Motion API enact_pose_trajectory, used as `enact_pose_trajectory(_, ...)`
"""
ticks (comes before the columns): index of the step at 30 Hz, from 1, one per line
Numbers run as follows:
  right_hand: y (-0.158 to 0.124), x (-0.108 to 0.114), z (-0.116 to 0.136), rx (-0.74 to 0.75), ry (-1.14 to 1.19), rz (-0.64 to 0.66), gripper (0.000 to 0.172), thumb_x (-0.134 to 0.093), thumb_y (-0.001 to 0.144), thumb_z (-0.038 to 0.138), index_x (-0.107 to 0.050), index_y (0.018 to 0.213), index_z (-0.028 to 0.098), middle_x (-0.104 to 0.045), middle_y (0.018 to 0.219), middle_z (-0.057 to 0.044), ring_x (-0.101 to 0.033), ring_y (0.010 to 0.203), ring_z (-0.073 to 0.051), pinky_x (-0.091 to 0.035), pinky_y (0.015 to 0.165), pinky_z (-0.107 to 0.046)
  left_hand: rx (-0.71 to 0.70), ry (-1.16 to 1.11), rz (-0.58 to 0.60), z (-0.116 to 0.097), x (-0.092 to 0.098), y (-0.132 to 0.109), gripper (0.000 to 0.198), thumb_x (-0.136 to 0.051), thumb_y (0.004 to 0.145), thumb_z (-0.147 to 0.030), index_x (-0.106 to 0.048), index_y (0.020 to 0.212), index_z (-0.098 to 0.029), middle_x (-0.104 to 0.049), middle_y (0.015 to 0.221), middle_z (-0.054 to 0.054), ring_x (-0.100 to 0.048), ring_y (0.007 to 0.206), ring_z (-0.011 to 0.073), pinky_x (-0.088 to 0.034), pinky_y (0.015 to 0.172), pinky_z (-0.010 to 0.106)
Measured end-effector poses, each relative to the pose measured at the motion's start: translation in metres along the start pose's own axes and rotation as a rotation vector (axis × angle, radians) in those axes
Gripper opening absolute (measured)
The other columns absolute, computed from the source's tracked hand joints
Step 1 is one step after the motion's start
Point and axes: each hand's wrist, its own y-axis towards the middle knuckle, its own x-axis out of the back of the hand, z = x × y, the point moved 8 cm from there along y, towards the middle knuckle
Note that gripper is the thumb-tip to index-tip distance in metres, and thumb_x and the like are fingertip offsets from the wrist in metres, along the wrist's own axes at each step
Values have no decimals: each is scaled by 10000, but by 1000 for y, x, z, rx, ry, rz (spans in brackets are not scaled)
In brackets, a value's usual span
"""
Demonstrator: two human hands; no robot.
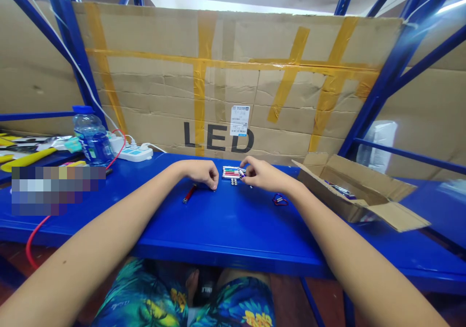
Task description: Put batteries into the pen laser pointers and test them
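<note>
My right hand (pixel 259 174) pinches a small shiny metal tube (pixel 241 173) with a purple-blue part, between thumb and fingertips. Just left of it lies a row of thin tubes (pixel 229 173) in silver, green and red, side by side on the blue tabletop (pixel 204 230). Several small silver button-like pieces (pixel 234 182) sit in front of that row. My left hand (pixel 204 173) is closed, its fingertips down at the tabletop; a tiny dark thing shows beneath them, too small to name. A red pen-like tube (pixel 189 194) lies close to the left hand.
A red and blue carabiner-like loop (pixel 280 200) lies by my right wrist. An open cardboard box (pixel 349 191) stands at right, with shiny items inside. At left are a bottle (pixel 91 137), a white power strip (pixel 134 153) and a red cable (pixel 32 239). Taped cardboard (pixel 163 89) closes the back.
</note>
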Motion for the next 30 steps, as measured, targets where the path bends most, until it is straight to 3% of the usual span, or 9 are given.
enact_pose_trajectory(2,-2,4,-11,-31,12,-12,325,-591,781,213,-565,1099,147,-667,778,-30,-584,680,-156,-398,612,-262,-37,3,0,-10,-4,1,136,-683,708,-299,-747,771,-197,-713,757,9,-575,674,139,-391,635,240)
enact_pose_trajectory(5,0,4,-18,-29,-18,-1,148,-557,785,212,-640,891,151,-671,745,-36,-576,665,-152,-390,613,-268,-119,-40,7,-27,-12,4,125,-695,711,-300,-744,766,-199,-724,779,8,-609,733,153,-411,675,239)
enact_pose_trajectory(8,2,3,-20,-9,-51,7,101,-539,767,201,-632,774,163,-667,719,-27,-558,655,-147,-373,599,-264,-204,-96,-17,-41,-15,7,147,-685,737,-314,-734,801,-191,-729,819,10,-630,783,160,-429,720,242)
enact_pose_trajectory(10,3,4,-20,-11,-67,-7,94,-536,761,200,-623,763,166,-666,726,-27,-549,654,-143,-363,592,-259,-227,-92,-128,-43,-10,10,177,-658,766,-324,-724,847,-180,-723,841,16,-629,797,163,-431,725,247)
enact_pose_trajectory(13,3,6,-19,-4,-95,-45,93,-538,776,220,-613,765,166,-664,746,-34,-540,658,-142,-351,586,-258,-211,40,-394,-41,4,12,203,-592,809,-296,-713,901,-162,-703,881,44,-613,815,178,-425,723,262)
enact_pose_trajectory(15,2,7,-16,7,-107,-69,97,-541,787,234,-608,775,164,-664,763,-39,-537,665,-143,-350,592,-260,-202,171,-483,-41,5,14,214,-557,822,-263,-712,927,-158,-689,937,70,-604,845,190,-421,739,274)
enact_pose_trajectory(24,3,1,-12,69,-103,-52,104,-529,812,242,-593,773,169,-639,737,-29,-510,642,-136,-344,586,-259,-83,372,-440,-41,-7,31,198,-546,827,-289,-712,885,-197,-702,980,87,-621,888,239,-421,712,295)
enact_pose_trajectory(30,3,1,-12,72,-97,-39,99,-528,809,224,-607,786,169,-631,722,-26,-503,637,-137,-341,584,-262,-48,382,-411,-39,-9,32,190,-542,827,-283,-705,868,-194,-705,960,91,-623,861,231,-404,681,285)
